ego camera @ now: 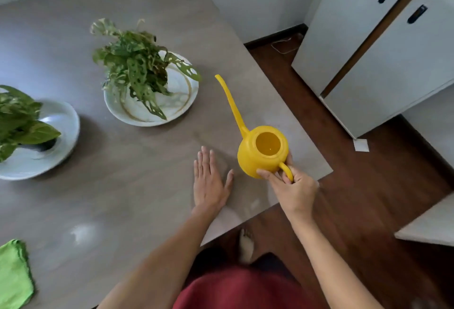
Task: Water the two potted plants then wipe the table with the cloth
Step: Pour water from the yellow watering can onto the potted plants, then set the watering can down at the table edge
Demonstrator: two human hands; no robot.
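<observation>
Bare table (137,176) between watering can (260,153) and holed-leaf plant (137,67).

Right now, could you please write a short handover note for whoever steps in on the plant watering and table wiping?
Right hand: grip on the handle of the yellow watering can, near the table's right edge, spout toward the plants.
Left hand: open, flat on the table.
Holey-leaf plant sits on a plate mid-table; the second plant on a plate at far left.
Green cloth lies untouched at the near left corner.
Done: can picked up or about to be; no pouring visible.
Left: water both plants, then wipe.
</observation>
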